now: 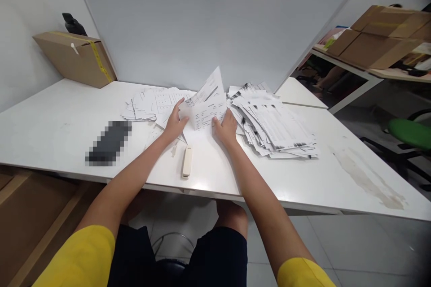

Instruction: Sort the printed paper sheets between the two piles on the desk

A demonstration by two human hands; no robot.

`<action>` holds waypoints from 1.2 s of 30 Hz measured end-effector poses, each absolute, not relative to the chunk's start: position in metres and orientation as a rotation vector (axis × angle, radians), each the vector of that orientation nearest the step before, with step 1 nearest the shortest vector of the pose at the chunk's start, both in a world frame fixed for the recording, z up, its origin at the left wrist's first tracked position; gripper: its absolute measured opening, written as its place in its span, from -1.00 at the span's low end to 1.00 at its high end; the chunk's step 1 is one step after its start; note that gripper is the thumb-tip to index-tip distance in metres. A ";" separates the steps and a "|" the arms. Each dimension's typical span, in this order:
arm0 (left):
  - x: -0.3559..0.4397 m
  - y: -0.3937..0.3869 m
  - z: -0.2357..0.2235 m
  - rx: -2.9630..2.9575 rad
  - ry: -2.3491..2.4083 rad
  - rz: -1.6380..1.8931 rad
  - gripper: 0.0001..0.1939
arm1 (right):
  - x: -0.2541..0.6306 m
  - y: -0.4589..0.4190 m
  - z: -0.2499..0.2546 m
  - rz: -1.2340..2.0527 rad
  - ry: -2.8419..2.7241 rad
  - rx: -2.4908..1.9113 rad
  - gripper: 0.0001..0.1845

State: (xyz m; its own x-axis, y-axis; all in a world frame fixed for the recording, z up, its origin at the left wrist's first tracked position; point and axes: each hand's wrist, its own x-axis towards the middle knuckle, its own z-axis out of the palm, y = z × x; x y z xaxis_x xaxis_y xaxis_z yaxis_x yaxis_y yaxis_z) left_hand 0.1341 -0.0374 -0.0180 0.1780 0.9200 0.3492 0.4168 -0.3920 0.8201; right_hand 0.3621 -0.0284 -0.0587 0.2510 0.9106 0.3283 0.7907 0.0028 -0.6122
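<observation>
Between my two hands is a printed sheet of paper (pixel 205 112), bent so that its upper part stands up off the table. My left hand (pixel 175 121) grips its left side, thumb toward me. On the right side, my right hand (pixel 226 128) pinches the lower edge, its thumb on the print. A spread of papers (pixel 151 103) lies to the left, partly behind my left hand. Close by my right hand is a thick, untidy stack of printed papers (pixel 276 123). Nearer to me, a cream-coloured stapler-like object (pixel 186 162) rests on the table.
The white table (pixel 77 107) meets a grey panel (pixel 218 22) at the back. A blurred dark object (pixel 109 143) lies on the left. Cardboard boxes stand at back left (pixel 77 56) and on another table at right (pixel 380 36). A green stool seat (pixel 411 132) is beyond the right edge.
</observation>
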 end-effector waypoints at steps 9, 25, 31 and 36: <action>0.123 -0.039 -0.013 1.836 1.050 1.354 -0.28 | 0.371 -0.035 -0.047 0.299 -1.340 -1.314 -0.08; 0.133 -0.043 -0.029 1.621 1.093 1.275 -0.47 | 0.386 -0.038 -0.044 0.985 -1.136 -1.109 -0.58; 0.134 -0.043 -0.024 1.615 1.019 1.367 -0.38 | 0.393 -0.040 -0.033 0.894 -1.131 -1.090 -0.54; 0.130 -0.043 -0.022 1.680 0.906 1.351 -0.35 | 0.405 -0.075 -0.018 0.715 -0.957 -1.053 -0.47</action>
State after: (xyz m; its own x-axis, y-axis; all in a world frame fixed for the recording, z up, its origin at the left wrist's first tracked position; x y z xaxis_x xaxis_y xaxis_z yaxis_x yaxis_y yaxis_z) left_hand 0.1303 -0.0431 -0.0215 0.1798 0.8873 0.4247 0.0561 -0.4402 0.8961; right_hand 0.4052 -0.0749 -0.0179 0.4253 0.8549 0.2971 -0.0429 0.3470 -0.9369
